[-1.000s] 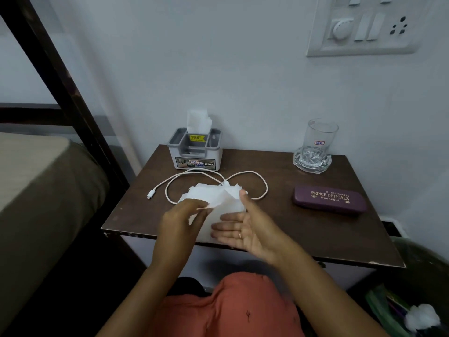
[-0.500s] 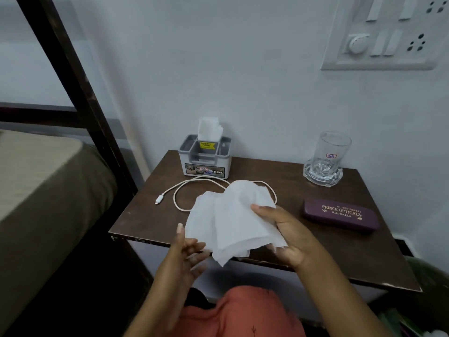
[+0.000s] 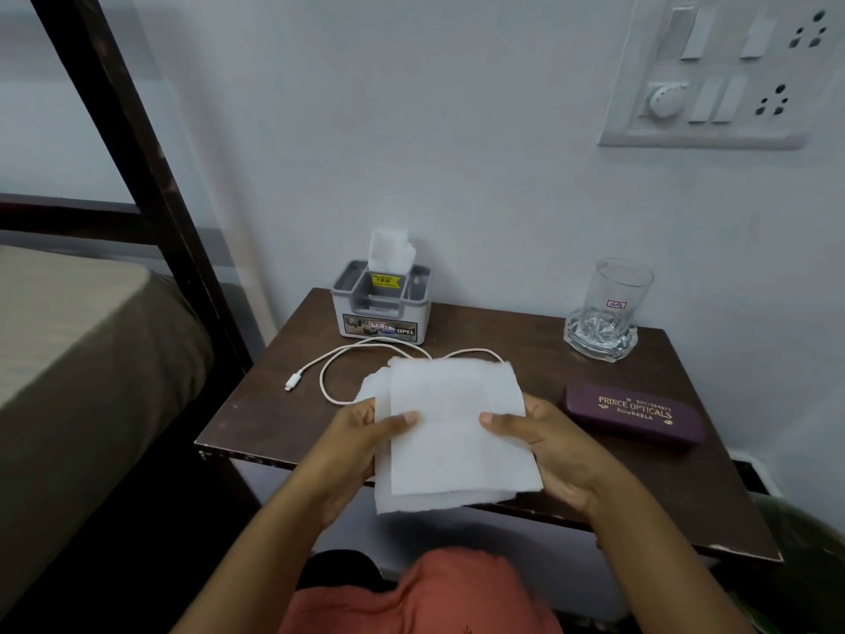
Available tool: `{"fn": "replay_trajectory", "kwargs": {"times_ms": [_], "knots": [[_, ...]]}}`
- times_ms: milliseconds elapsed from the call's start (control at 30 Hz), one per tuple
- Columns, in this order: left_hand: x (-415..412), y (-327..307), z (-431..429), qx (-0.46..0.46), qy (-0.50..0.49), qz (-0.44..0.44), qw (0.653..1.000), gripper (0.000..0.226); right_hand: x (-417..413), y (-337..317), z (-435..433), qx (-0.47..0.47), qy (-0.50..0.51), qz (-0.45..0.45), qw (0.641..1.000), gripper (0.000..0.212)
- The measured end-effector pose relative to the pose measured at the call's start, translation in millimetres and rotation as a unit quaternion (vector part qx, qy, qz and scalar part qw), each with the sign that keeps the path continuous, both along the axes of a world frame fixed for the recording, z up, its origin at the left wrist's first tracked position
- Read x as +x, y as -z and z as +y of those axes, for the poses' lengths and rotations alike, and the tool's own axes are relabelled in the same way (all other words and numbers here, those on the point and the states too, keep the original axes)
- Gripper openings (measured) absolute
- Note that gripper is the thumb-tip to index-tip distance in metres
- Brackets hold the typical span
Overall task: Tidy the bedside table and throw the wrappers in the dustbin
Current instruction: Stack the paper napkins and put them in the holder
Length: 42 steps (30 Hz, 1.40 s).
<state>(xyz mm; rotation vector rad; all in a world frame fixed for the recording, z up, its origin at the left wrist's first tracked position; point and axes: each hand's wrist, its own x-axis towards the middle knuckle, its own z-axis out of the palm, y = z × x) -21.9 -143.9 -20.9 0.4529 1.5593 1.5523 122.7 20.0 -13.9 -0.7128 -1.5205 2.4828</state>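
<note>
A stack of white tissue sheets (image 3: 450,427) is held flat above the front edge of the dark wooden bedside table (image 3: 558,372). My left hand (image 3: 361,443) grips its left side with the thumb on top. My right hand (image 3: 546,443) grips its right side the same way. Behind the tissues a white charging cable (image 3: 338,363) lies looped on the table, partly hidden by the sheets. A grey tissue holder (image 3: 382,306) with a tissue sticking up stands at the back left.
A clear glass (image 3: 610,308) stands at the back right and a purple spectacle case (image 3: 633,414) lies in front of it. A bed with a dark frame (image 3: 137,144) is to the left. A green-lined dustbin (image 3: 804,569) sits low at the right. A switchboard (image 3: 727,75) is on the wall.
The crumpled tissues were lifted off the table and flattened. Both hands now hold them by the sides as a neat stack, closer to me.
</note>
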Motion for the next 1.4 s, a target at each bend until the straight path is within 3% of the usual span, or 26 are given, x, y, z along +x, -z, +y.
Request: {"fn": "replay_trajectory", "kwargs": {"times_ms": [67, 100, 167, 200, 233, 267, 367, 433, 500, 633, 733, 1033, 1267, 1400], "knots": [[-4.1, 4.0, 4.2, -0.009, -0.014, -0.033, 0.999, 0.024, -5.9, -1.8, -1.8, 0.08, 0.019, -0.038, 0.996, 0.036], [-4.6, 7.5, 5.7, -0.011, -0.021, -0.056, 0.998, 0.025, -8.3, 0.5, -3.1, 0.174, 0.04, -0.075, 0.981, 0.043], [-4.1, 14.9, 8.6, -0.004, -0.042, -0.103, 0.994, 0.024, -11.7, 5.5, -8.8, 0.424, 0.133, -0.118, 0.888, 0.054], [-3.7, 17.8, 9.5, 0.005, -0.057, -0.124, 0.991, 0.022, -12.9, 7.6, -15.7, 0.522, 0.172, -0.09, 0.831, 0.05], [-3.4, 19.9, 10.0, 0.013, -0.073, -0.144, 0.987, 0.023, -14.4, 10.8, -26.0, 0.577, 0.188, -0.045, 0.793, 0.041], [-3.3, 21.7, 9.9, 0.023, -0.086, -0.167, 0.982, 0.024, -15.9, 13.8, -39.4, 0.596, 0.179, -0.01, 0.783, 0.032], [-2.7, 24.1, 10.3, 0.041, -0.087, -0.233, 0.968, 0.034, -23.6, 28.0, -72.6, 0.591, 0.107, -0.007, 0.8, 0.029], [-1.5, 25.1, 10.3, 0.043, -0.087, -0.255, 0.962, 0.037, -28.5, 38.5, -80.6, 0.626, 0.077, -0.048, 0.774, 0.039], [-0.8, 25.2, 9.5, 0.052, -0.088, -0.273, 0.957, 0.037, -30.7, 43.7, -82.6, 0.645, 0.072, -0.071, 0.757, 0.043], [1.2, 21.6, 6.7, 0.082, -0.053, -0.312, 0.945, 0.041, -29.5, 48.3, -81.7, 0.629, 0.104, -0.053, 0.768, 0.028], [6.8, 17.3, 8.3, 0.085, -0.03, -0.316, 0.945, 0.043, -29.1, 48.2, -78.3, 0.613, 0.133, -0.049, 0.777, 0.018], [23.2, 12.2, 12.4, 0.123, -0.046, -0.302, 0.944, 0.04, -37.6, 29.8, -70.1, 0.547, 0.191, -0.021, 0.815, 0.019], [27.8, 7.9, 18.4, 0.117, -0.062, -0.259, 0.957, 0.04, -44.7, 20.6, -65.5, 0.579, 0.182, -0.049, 0.793, 0.019], [29.9, 3.8, 24.3, 0.149, -0.084, -0.294, 0.94, 0.041, -44.3, 14.3, -63.4, 0.575, 0.172, -0.043, 0.798, 0.02]]}}
